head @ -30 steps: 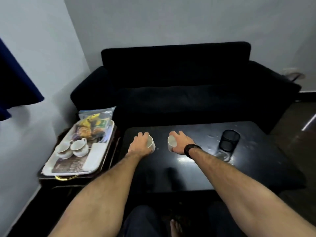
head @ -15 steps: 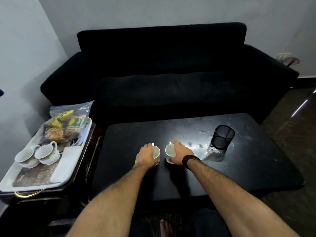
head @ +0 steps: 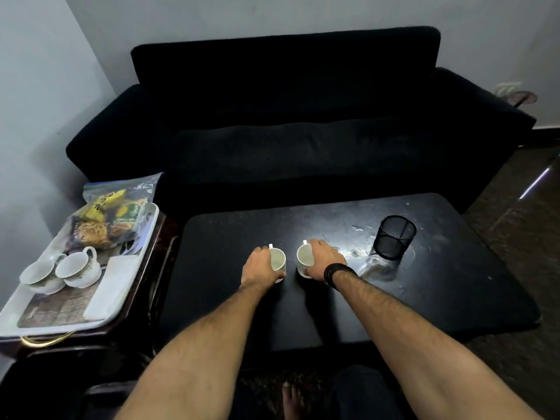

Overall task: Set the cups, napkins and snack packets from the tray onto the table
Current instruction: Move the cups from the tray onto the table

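With a white cup (head: 278, 259) wrapped in the left hand (head: 260, 266) and another cup (head: 305, 258) in the right hand (head: 323, 261), both should be settled flat on the surface (head: 230, 268) before fingers are opened.

Two white cups stand on the glossy black counter (head: 439, 298): the left cup (head: 278, 259), pale and plain inside, and the right cup (head: 305, 257), equally white. A black wristband (head: 335, 272) circles the right wrist. At two o'clock from the cups stands a black wire-mesh pen holder (head: 393, 236), its fine grid see-through. At nine o'clock, a white tray (head: 45, 324) carries two white cups on white saucers (head: 60, 269), a white folded napkin (head: 112, 286), a brown patterned mat and snack packets (head: 103, 222) printed yellow, green and brown inside clear plastic. The sofa (head: 288, 116) is plain black; the wall (head: 45, 71) pale grey-white.
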